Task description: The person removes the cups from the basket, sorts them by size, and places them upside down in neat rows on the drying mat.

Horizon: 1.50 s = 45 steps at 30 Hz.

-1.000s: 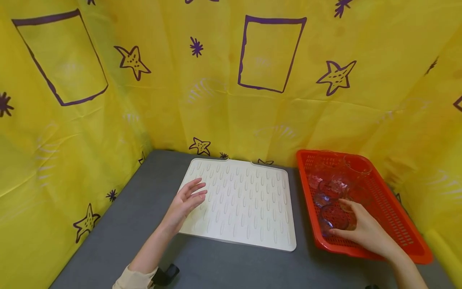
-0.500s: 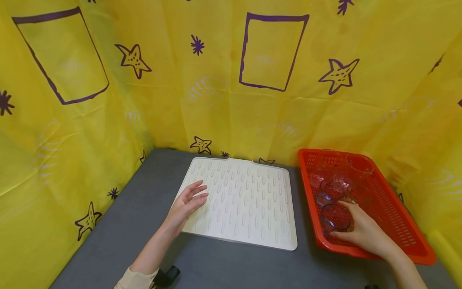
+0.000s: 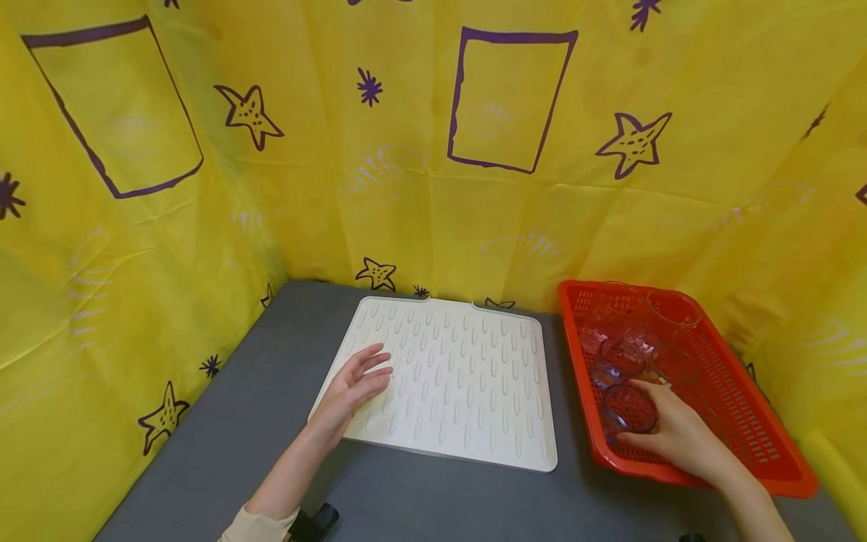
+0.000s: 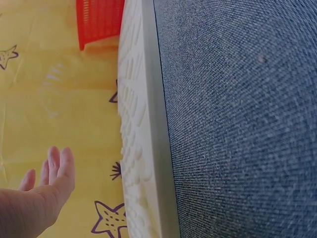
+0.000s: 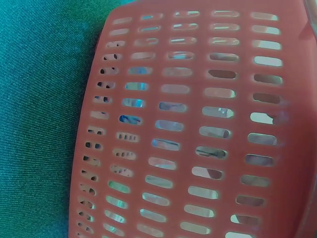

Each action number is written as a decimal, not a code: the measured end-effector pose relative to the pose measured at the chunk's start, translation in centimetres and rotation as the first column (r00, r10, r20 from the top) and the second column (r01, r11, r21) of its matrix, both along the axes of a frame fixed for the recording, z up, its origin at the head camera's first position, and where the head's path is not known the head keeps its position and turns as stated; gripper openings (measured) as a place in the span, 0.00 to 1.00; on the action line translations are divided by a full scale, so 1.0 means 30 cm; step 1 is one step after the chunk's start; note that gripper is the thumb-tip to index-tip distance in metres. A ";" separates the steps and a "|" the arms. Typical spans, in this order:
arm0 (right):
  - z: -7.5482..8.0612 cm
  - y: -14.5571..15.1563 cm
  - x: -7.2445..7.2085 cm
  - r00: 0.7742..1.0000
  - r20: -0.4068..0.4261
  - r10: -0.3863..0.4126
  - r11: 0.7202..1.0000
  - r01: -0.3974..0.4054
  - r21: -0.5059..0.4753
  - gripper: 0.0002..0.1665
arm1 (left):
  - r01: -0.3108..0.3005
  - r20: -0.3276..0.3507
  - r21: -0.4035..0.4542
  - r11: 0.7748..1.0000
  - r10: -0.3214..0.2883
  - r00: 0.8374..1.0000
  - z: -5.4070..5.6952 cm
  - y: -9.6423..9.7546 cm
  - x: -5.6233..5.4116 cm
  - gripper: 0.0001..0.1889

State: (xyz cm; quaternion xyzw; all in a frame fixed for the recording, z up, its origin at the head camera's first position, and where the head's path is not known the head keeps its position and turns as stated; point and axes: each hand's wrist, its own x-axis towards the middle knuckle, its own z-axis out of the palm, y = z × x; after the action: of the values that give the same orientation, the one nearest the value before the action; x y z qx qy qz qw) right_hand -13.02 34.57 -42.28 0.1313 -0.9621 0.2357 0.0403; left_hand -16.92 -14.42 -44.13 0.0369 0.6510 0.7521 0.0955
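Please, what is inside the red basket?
Several transparent cups. The right hand grips the nearest cup. The hand covers part of the red basket, so what lies beneath the hand cannot be seen.

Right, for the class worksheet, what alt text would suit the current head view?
A person's right hand grips a transparent cup in a red slotted basket holding more clear vessels. The left hand hovers over the left side of a white ridged draining board, on a gray table before a yellow starfish-patterned backdrop.
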 end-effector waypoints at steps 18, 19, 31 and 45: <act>-0.001 0.001 0.002 0.998 -0.040 -0.045 0.999 0.045 -0.022 0.49 | 0.008 -0.044 0.006 1.000 -0.008 0.999 0.003 0.025 0.002 0.30; 0.002 0.000 0.004 0.998 -0.042 -0.053 0.998 0.052 -0.025 0.49 | 0.009 -0.049 0.006 1.000 -0.009 0.999 0.003 0.027 0.002 0.30; 0.073 -0.025 0.035 0.981 0.007 -0.195 0.977 0.195 -0.089 0.49 | 0.025 -0.089 -0.025 0.999 -0.027 0.996 0.000 0.051 0.006 0.30; 0.173 -0.088 0.059 0.955 0.011 -0.296 0.916 0.287 -0.279 0.48 | 0.059 -0.104 -0.037 0.998 -0.062 0.993 0.009 0.089 0.019 0.31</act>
State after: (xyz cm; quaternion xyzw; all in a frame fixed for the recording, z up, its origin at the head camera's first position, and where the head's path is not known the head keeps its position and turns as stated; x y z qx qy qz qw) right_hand -11.24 31.95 -37.08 -0.0168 -0.9275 0.3575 0.1078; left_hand -16.34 -11.74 -43.87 0.0946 0.6664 0.7347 0.0845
